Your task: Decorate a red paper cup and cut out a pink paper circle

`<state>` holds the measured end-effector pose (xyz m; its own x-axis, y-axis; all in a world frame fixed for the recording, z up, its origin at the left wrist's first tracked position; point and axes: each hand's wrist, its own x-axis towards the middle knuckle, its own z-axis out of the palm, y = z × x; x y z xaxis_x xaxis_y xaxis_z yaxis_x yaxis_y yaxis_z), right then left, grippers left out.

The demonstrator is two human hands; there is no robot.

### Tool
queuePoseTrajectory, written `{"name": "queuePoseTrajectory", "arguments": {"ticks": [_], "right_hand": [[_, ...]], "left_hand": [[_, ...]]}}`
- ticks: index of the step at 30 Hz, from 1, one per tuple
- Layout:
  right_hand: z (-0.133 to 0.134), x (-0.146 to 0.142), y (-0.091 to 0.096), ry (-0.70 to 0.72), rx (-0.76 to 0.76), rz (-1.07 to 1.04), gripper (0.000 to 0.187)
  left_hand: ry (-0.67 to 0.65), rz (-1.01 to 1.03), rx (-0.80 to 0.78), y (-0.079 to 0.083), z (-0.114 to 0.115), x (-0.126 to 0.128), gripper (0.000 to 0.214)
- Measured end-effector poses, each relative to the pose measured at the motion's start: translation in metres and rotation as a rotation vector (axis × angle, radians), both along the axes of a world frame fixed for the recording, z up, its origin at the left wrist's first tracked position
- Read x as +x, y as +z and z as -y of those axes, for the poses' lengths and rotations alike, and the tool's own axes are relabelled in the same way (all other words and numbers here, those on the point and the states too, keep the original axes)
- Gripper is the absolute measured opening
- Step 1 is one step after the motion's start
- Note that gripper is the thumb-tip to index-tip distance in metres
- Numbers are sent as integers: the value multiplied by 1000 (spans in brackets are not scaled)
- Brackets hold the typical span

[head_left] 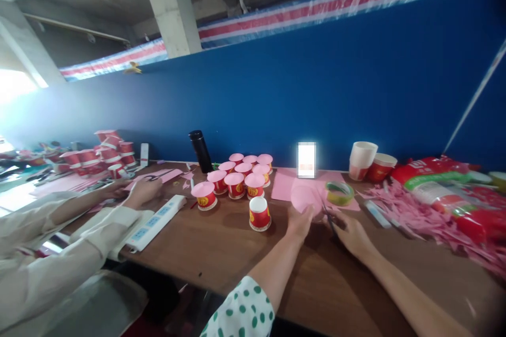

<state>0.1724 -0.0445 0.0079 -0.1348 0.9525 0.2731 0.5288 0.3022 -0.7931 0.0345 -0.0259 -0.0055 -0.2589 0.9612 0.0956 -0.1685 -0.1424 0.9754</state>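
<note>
My left hand (pixel 299 221) is closed on the lower edge of a round piece of pink paper (pixel 303 198). In my right hand (pixel 351 231) is a pair of scissors (pixel 330 218), its blades beside the right edge of the pink circle. Pink paper sheets (pixel 281 184) lie behind the hands. A roll of tape (pixel 339 194) rests on them, just past my right hand. To the left of my left hand stands a red paper cup (pixel 260 216) with a white top. Behind it are several red cups (pixel 236 187) topped with pink discs.
A co-worker's hands (pixel 144 192) are at the left, near a white power strip (pixel 156 224). A black bottle (pixel 201 151) stands by the blue partition (pixel 316 79). Stacked paper cups (pixel 362 160), pink scraps (pixel 415 216) and a red plastic bag (pixel 435 184) sit at the right.
</note>
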Motion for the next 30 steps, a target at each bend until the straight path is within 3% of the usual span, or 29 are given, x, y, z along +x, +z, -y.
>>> {"name": "queuePoseTrajectory", "arguments": {"ticks": [5,18,30], "right_hand": [[0,-1,2,0,-8,-36,47],[-4,3,-6,33,15,-73,38],[-4,1,-9,42,11,-205,30]], "left_hand": [[1,2,6,-4,-2,0,30],[8,-22,-17,5,1,0,26],[7,-37,-28,-5,-8,1,24]]}}
